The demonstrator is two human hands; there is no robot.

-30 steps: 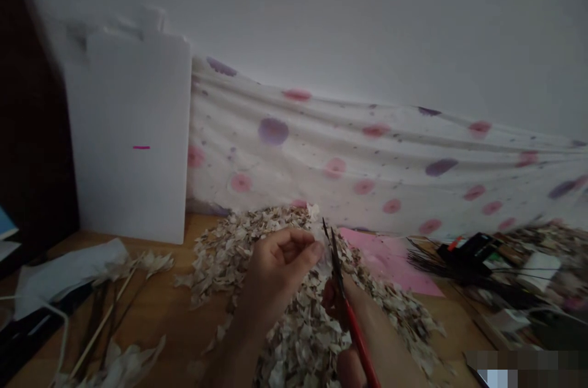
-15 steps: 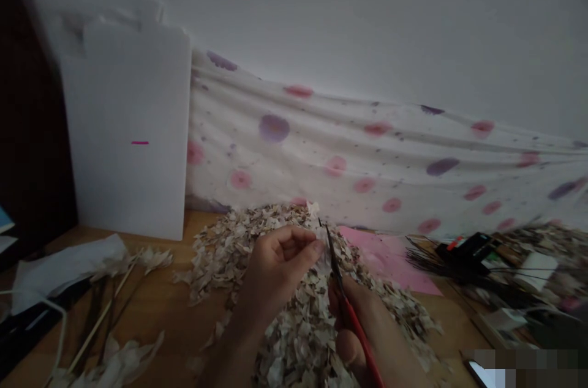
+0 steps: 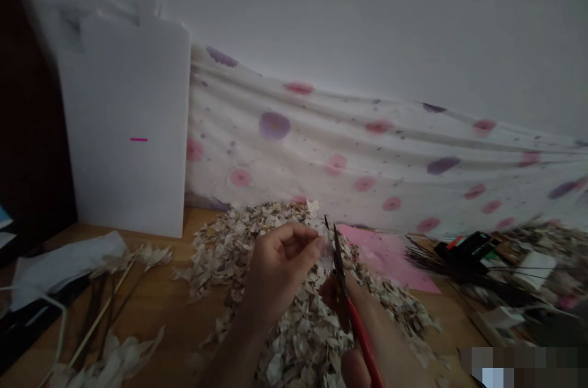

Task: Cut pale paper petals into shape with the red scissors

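My left hand (image 3: 280,265) is closed in a pinch on a small pale scrap (image 3: 325,252) held above a heap of dry whitish flakes (image 3: 294,308). My right hand (image 3: 362,339) grips red-handled scissors (image 3: 346,302), whose dark blades are slightly parted at the scrap's edge. The heap lies on a wooden table (image 3: 156,314) and spreads under both hands.
A white board (image 3: 128,131) leans on the wall at the left. Flowered cloth (image 3: 367,155) hangs along the back. Pink paper (image 3: 390,259) lies right of the heap. Sticks with pale petals (image 3: 110,308) lie left. Dark wires and clutter (image 3: 491,272) fill the right.
The scissor blades closed at the scrap half a second ago and have parted again. Both hands stay in nearly the same place above the heap.
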